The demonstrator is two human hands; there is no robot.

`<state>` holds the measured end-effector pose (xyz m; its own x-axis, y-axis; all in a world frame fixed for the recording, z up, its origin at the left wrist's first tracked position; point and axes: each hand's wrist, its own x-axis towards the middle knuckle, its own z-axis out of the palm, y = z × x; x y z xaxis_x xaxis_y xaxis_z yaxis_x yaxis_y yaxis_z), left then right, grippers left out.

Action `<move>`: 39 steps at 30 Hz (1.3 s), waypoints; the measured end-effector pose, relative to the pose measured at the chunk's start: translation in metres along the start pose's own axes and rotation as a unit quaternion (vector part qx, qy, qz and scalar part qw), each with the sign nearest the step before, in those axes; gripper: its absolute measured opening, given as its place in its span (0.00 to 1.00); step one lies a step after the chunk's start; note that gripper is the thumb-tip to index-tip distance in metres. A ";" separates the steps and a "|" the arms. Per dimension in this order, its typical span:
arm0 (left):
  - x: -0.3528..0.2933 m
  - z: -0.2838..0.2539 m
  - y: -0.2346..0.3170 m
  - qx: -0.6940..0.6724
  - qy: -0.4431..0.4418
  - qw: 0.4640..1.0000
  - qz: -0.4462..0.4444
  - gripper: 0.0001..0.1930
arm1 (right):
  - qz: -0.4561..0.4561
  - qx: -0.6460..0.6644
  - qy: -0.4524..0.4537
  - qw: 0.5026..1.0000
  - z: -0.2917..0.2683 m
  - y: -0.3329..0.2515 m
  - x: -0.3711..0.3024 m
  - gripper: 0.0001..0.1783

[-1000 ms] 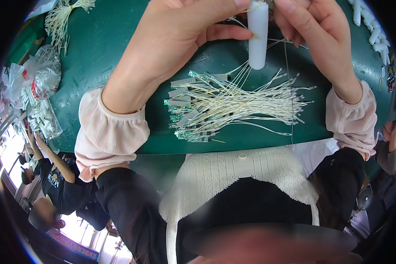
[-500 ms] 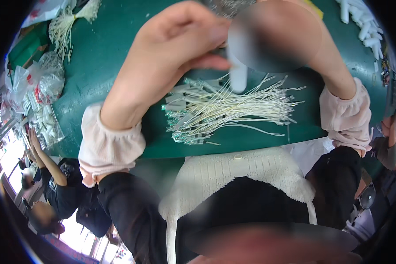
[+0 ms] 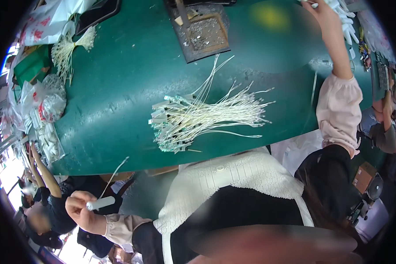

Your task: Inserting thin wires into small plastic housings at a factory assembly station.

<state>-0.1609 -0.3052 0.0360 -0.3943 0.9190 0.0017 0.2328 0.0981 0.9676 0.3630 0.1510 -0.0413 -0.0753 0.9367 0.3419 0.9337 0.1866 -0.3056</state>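
Past the table's near edge at the lower left, my left hand [image 3: 84,214] is closed on a white plastic tube [image 3: 101,203]; a thin pale wire [image 3: 115,176] sticks up from beside it. My right hand [image 3: 324,15] is stretched to the far right, its fingertips partly cut off by the picture's edge. They pinch a small white tube [image 3: 314,5] beside a pile of white tubes [image 3: 348,30]. Between my arms, a bundle of pale wires [image 3: 229,115] with small green circuit boards [image 3: 165,143] at its left end lies on the green table [image 3: 114,132].
A dark tray with metal scraps [image 3: 205,35] stands at the back. Another tied wire bundle [image 3: 65,53] and bags of parts [image 3: 53,99] are on the left. A co-worker's arm [image 3: 46,171] reaches in at the left edge; another person's arm [image 3: 387,110] shows at the right.
My hands have parted from above the wire bundle. The left has swung down to the lower left with a tube; the right has moved out to the tube pile.
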 end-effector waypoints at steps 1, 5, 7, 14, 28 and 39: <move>-0.005 0.003 0.006 0.106 0.002 0.993 -0.046 0.11 | -0.013 -0.087 0.055 0.995 0.005 0.010 0.007 0.16; 0.004 0.034 -0.003 0.403 0.022 0.901 -0.162 0.17 | 0.001 -0.175 0.058 0.983 0.015 0.024 0.036 0.21; 0.037 0.070 0.007 0.359 -0.040 0.915 -0.178 0.14 | 0.018 -0.196 0.037 0.980 0.019 0.028 0.043 0.22; 0.144 0.209 0.003 0.323 -0.295 0.874 0.209 0.10 | -0.007 -0.134 0.021 0.991 0.006 0.019 0.042 0.20; 0.116 0.222 0.019 0.376 -0.451 0.746 0.314 0.12 | -0.120 0.164 -0.218 0.955 -0.033 -0.047 -0.015 0.09; 0.114 0.235 0.019 0.285 -0.480 0.770 0.308 0.06 | -0.091 0.287 -0.477 0.826 -0.063 -0.154 -0.049 0.07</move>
<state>0.0074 -0.1087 -0.0050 0.7226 0.6903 -0.0366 0.5733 -0.5689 0.5896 0.2450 0.0579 0.0454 -0.6929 0.6343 -0.3429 0.5777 0.2039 -0.7903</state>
